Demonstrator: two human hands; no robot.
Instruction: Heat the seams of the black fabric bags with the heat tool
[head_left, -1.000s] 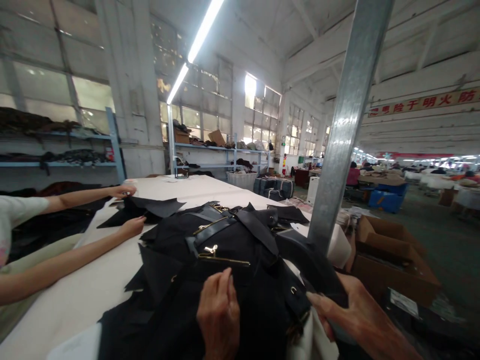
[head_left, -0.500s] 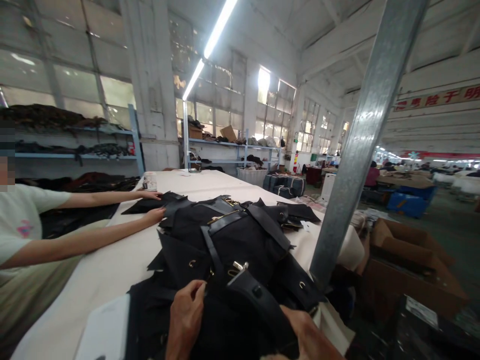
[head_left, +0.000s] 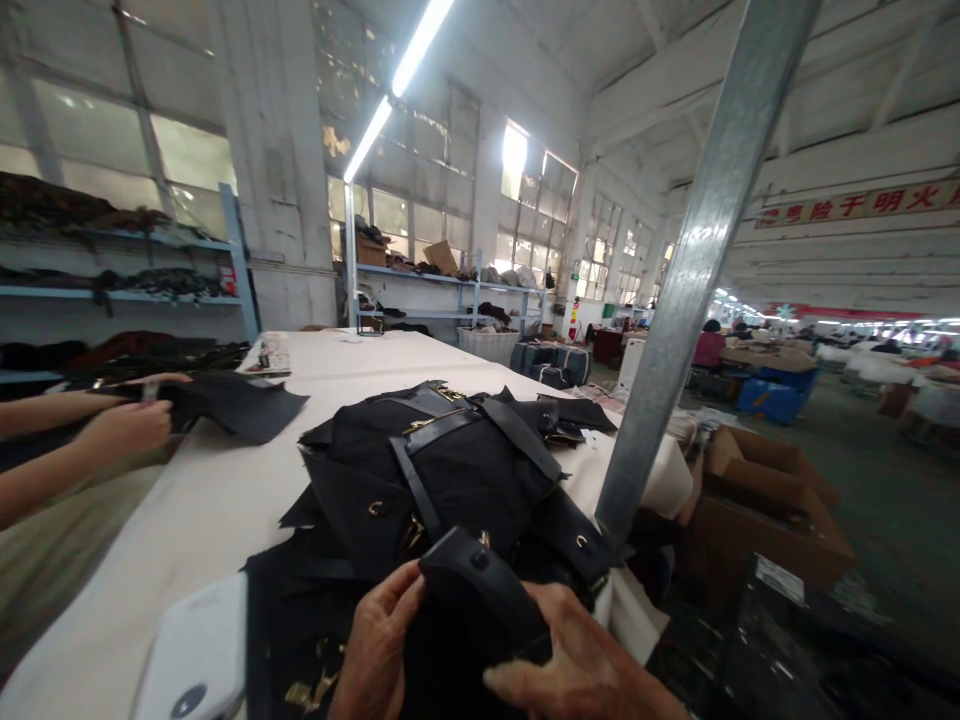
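Black strap (head_left: 491, 582) has swung over to the left hand (head_left: 377, 632), so yeah, both hands grip it, slanting down toward the right hand (head_left: 581, 650), just this side of the bag-piece pile (head_left: 469, 470).

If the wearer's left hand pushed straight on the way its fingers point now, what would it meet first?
The left hand would first meet the curved black piece at its fingertips; past that, probably the pile of black pieces, though depth is hard to judge here.
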